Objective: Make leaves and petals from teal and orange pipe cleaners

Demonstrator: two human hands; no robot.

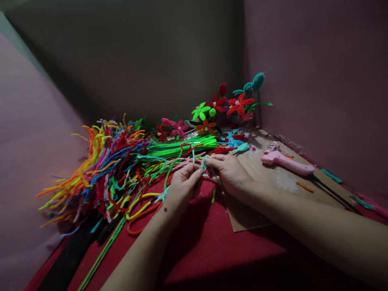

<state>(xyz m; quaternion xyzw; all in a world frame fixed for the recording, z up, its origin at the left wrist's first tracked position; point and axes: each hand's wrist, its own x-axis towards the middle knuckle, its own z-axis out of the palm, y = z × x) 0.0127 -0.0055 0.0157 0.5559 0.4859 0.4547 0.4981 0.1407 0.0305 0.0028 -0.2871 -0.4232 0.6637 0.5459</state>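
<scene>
A pale turquoise pipe cleaner piece (204,162) is pinched between the fingertips of both hands, over the middle of the red cloth (194,234). My left hand (185,180) grips it from the left with thumb and index finger. From the right, my right hand (228,171) holds its upper part, fingers closed. Thin turquoise lengths stick out above the left fingers and below the right ones. Just behind the hands lies a bundle of bright green pipe cleaners (184,146). The fingers partly hide the held piece.
A large multicoloured pile of pipe cleaners (106,161) spreads at the left. Fuzzy flowers, including a red one (240,103), stand at the back. A pink glue gun (286,163) lies on a cardboard sheet (251,214) at the right, its black cable trailing rightward.
</scene>
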